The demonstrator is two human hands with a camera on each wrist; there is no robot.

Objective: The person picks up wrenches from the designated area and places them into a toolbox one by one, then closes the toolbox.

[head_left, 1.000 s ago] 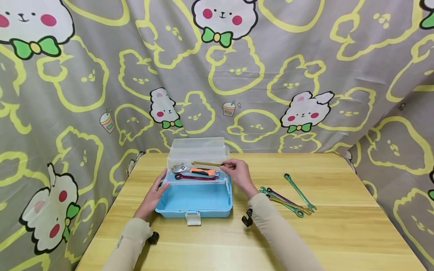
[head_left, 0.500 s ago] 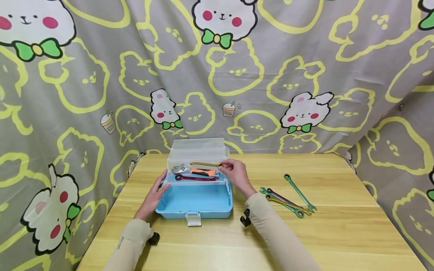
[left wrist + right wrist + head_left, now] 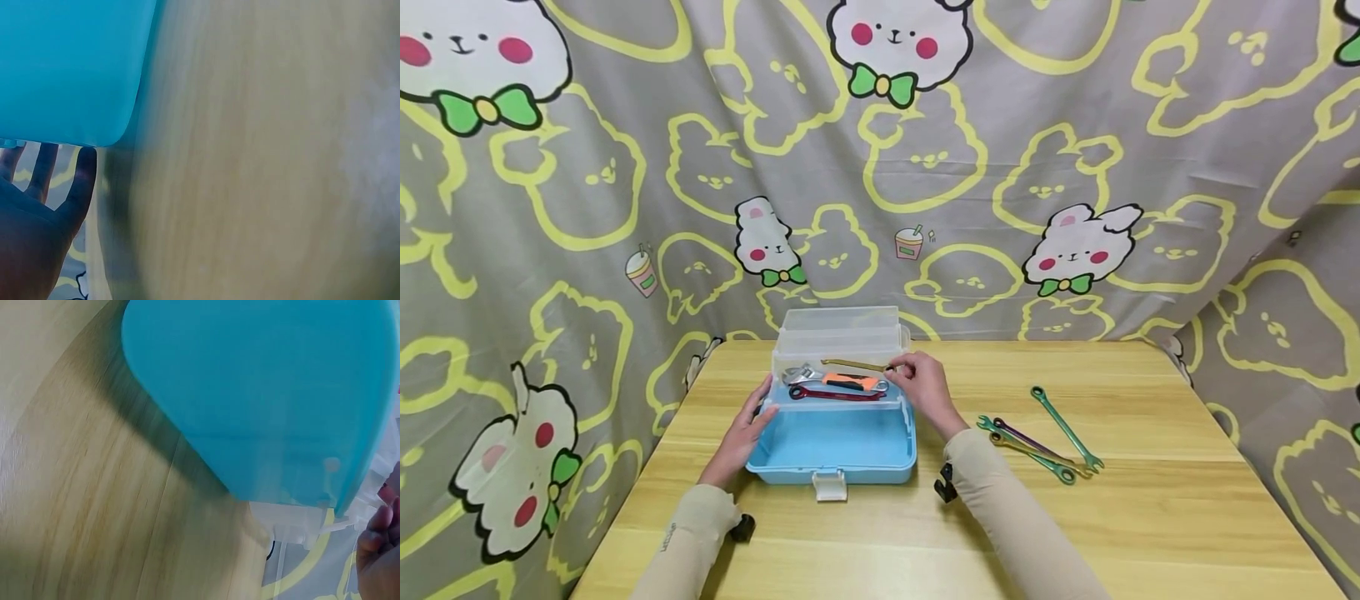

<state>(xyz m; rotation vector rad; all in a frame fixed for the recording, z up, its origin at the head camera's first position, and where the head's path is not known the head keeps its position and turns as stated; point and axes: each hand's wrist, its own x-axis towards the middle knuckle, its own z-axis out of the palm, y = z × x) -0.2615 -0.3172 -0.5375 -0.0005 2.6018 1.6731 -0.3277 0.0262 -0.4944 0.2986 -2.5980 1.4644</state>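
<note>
My left hand (image 3: 743,433) rests against the left side of a blue toolbox (image 3: 831,475), thumb at the front corner of its raised clear tray (image 3: 880,406). In the left wrist view its straight fingers (image 3: 80,187) touch the edge of the blue wall. My right hand (image 3: 925,385) pinches one end of a gold wrench (image 3: 853,365) over the back of the tray. Inside the tray lie a silver adjustable wrench (image 3: 802,374), an orange-and-black handled tool (image 3: 846,382) and a red combination wrench (image 3: 838,395). The right wrist view shows only curled fingers (image 3: 378,528) beside the box.
Right of the box on the wooden table (image 3: 1150,533) lie a green combination wrench (image 3: 1067,429) and a small pile of purple, gold and green wrenches (image 3: 1030,450). A white latch (image 3: 831,487) hangs at the box front. Patterned cloth (image 3: 962,167) rises behind the table.
Almost nothing moves. The gold wrench shifts very slightly in my right hand, which stays over the tray's right end; my left hand keeps its place on the toolbox.
</note>
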